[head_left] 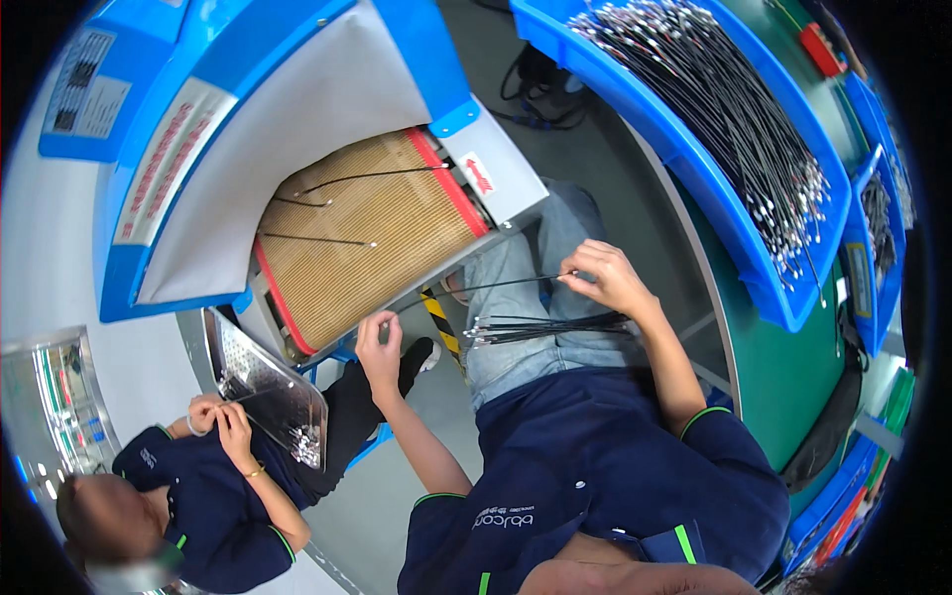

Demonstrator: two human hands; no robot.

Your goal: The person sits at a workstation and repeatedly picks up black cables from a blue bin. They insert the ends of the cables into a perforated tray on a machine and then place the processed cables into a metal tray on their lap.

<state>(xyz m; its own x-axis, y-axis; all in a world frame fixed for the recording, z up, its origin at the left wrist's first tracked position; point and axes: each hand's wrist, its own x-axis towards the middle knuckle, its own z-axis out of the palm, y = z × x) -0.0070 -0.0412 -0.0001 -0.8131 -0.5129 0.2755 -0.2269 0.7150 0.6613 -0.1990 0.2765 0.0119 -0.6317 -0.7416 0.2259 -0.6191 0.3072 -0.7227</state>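
- Stretching across the head view, a thin black cable with small end fittings (486, 286) runs between the person's two bare hands, above the thighs.
- At its left end, the left hand (379, 349) has its thumb and fingertips brought together on the cable, near the front edge of the conveyor.
- At its other end, the right hand (605, 278) pinches the cable between thumb and fingers, the remaining fingers curled.
- Below it, a loose bundle of black cables with pale tips (540, 329) lies across the lap on light-blue jeans (496, 369), its right end by the right forearm.
- Ahead and to the left, a tan ribbed conveyor belt with red edges (397, 223) carries three separate black cables (317, 239), under the mouth of a blue-and-grey machine housing (268, 129).
- To the right, a long blue plastic bin (650, 144) is heaped with black, silver-tipped cables (714, 109), beside a green tabletop (788, 382).
- At lower left, a co-worker in a navy shirt has both hands (220, 416) close together beside a shiny metal tray (305, 392); what they grip is too small to tell.
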